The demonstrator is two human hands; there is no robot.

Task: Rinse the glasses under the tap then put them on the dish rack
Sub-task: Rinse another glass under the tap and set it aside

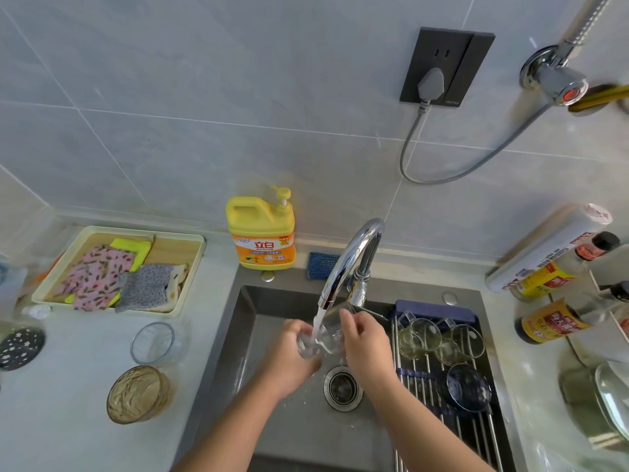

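— What's around the sink [238, 335]?

— It's sunk into a pale desk [51, 430]. A dish rack [476, 434] of metal bars lies across the sink's right part. Left of the sink, towards the back of the desk, a tray [119, 229] holds folded cloths [98, 277]. A yellow soap bottle [260, 233] stands by the sink's back left corner. The tap [350, 257] arches over the sink from its back edge, and water [318, 321] is running.

— And the hands?

— Both are over the sink, right under the tap. The left hand [289, 352] has its fingers curled round the lower part of a wet glass [332, 330]. The right hand [366, 342] grips the same glass from the other side, fingers bent over it. The stream runs down onto the glass between them.

— Any other glasses?

— A clear cup [420, 337] and a second cup [464, 342] lie side by side on the rack, towards the sink's back edge. A dark glass [468, 388] sits just nearer than those two. Left of the sink, on the desk, a plain glass [153, 342] and an amber glass [138, 393] stand close together.
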